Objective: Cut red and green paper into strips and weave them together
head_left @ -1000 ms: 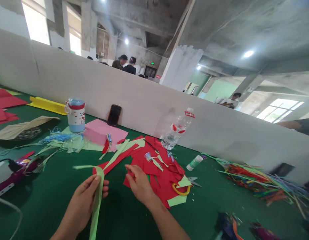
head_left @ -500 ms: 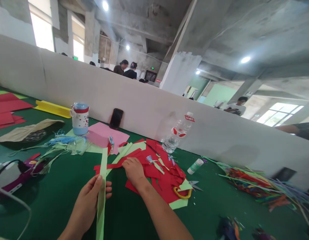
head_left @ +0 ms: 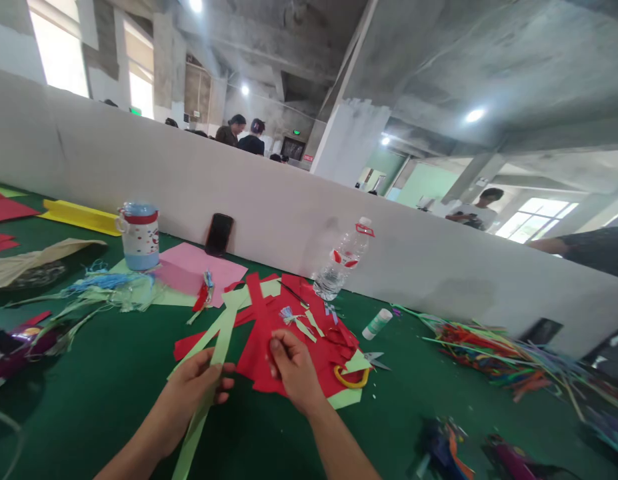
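My left hand (head_left: 189, 393) is closed around a long light green paper strip (head_left: 223, 343), which slants up past the fingers and hangs down below them. My right hand (head_left: 299, 373) pinches a red paper strip (head_left: 257, 303) that stands up from its fingertips, to the right of the green one. Under and behind that hand lies a pile of red paper pieces (head_left: 301, 300) with some green scraps. Scissors with a yellow handle (head_left: 353, 381) rest on the pile's right edge. A small tassel of pale strips (head_left: 289, 315) lies on the red paper.
A clear water bottle (head_left: 341, 263), a glue stick (head_left: 377, 324), a phone (head_left: 219, 233) and a patterned cup (head_left: 141, 240) stand along the white partition (head_left: 269, 200). Bundled coloured strips (head_left: 493, 353) lie right. A purple glue gun (head_left: 19, 347) is left. People are beyond the partition.
My right hand has drawn back from the pile and raised a red strip. The green strip in my left hand now tilts to the right. The view has shifted slightly right.
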A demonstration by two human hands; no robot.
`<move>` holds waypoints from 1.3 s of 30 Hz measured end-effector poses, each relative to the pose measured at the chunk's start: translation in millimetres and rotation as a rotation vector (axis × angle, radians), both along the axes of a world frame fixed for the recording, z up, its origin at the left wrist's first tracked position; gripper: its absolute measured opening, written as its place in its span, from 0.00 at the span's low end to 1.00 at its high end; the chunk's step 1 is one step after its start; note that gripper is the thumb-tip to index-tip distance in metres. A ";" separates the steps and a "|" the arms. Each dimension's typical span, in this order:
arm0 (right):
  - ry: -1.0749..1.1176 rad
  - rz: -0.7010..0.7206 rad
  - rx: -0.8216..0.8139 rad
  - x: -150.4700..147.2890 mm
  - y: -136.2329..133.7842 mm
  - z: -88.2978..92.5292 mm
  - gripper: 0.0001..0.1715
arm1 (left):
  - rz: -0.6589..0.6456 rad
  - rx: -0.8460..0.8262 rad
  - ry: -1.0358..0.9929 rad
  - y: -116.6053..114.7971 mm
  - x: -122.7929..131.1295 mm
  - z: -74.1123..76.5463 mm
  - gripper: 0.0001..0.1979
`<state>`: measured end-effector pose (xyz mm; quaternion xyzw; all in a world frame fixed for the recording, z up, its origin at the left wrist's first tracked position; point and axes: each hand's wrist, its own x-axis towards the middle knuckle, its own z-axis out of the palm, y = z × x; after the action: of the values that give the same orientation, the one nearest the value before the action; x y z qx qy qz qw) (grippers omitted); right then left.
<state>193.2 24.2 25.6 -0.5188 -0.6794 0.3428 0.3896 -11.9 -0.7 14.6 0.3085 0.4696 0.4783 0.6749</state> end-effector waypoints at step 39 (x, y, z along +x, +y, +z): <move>0.194 -0.029 0.077 -5.8 -20.8 -17.0 0.09 | -0.309 -0.090 0.006 9.4 26.5 -5.5 0.29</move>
<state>187.4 3.4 8.6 -0.4775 -0.6435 0.3593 0.4783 14.7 8.7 9.1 0.3481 0.4393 0.3465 0.7522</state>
